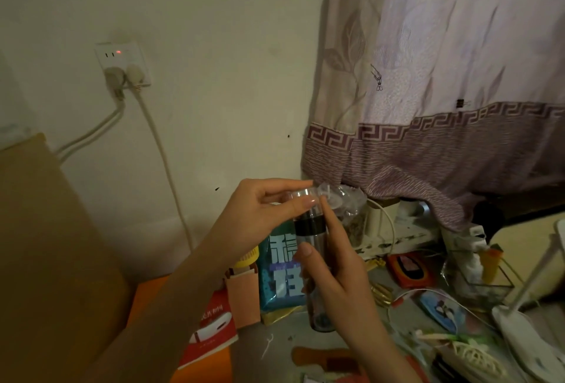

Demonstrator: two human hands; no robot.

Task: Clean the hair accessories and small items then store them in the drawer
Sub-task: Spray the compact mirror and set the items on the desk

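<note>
I hold a tall clear bottle (310,248) with a black collar upright above the cluttered table. My right hand (339,284) grips its body from the right side. My left hand (266,214) pinches the bottle's clear cap (302,194) at the top between thumb and fingers. Hair accessories lie on the table: a brown comb (324,358) near the front, a cream leaf-shaped hair clip (474,355) at the right, a gold clip (382,292) behind my right hand. No drawer is in view.
A teal packet (279,275), an orange box (243,297) and a red booklet (214,330) stand left of the bottle. A white desk lamp base (532,343), a glass tray (483,281) and cables crowd the right. A cardboard box (46,245) fills the left; a curtain (443,92) hangs behind.
</note>
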